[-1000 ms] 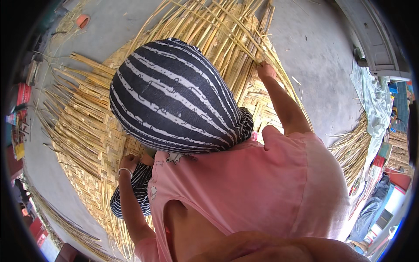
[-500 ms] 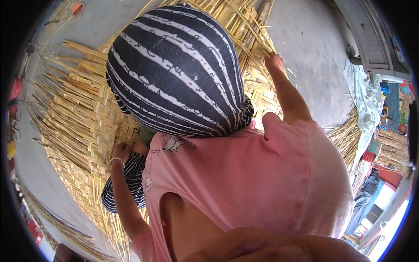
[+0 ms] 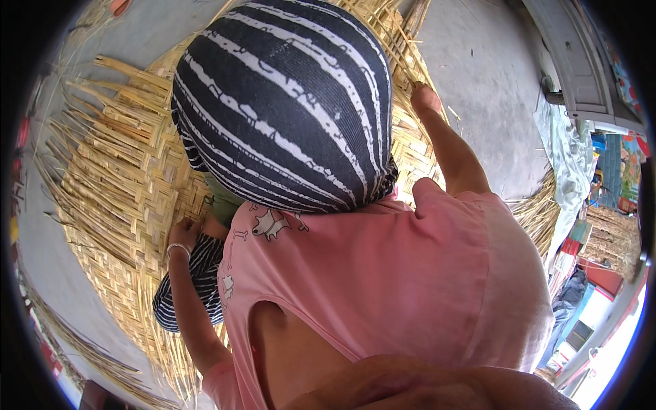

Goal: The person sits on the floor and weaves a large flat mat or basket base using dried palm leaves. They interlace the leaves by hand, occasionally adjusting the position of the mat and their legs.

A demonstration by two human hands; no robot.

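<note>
My right hand [image 3: 427, 101] was outstretched between one and two o'clock, pinching pale strips [image 3: 407, 67]. Near nine o'clock, my left hand [image 3: 182, 234] hung low by the woven mat [image 3: 152, 229], its grip impossible to tell.

Two grips [image 3: 183, 234] [image 3: 426, 101], one woven mat [image 3: 126, 273], one bracelet [image 3: 178, 248].

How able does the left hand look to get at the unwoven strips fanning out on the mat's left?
Probably yes: the left hand is down by the woven mat, with only weave visible between it and the unwoven strips; the striped trouser leg lies outside that path.
</note>
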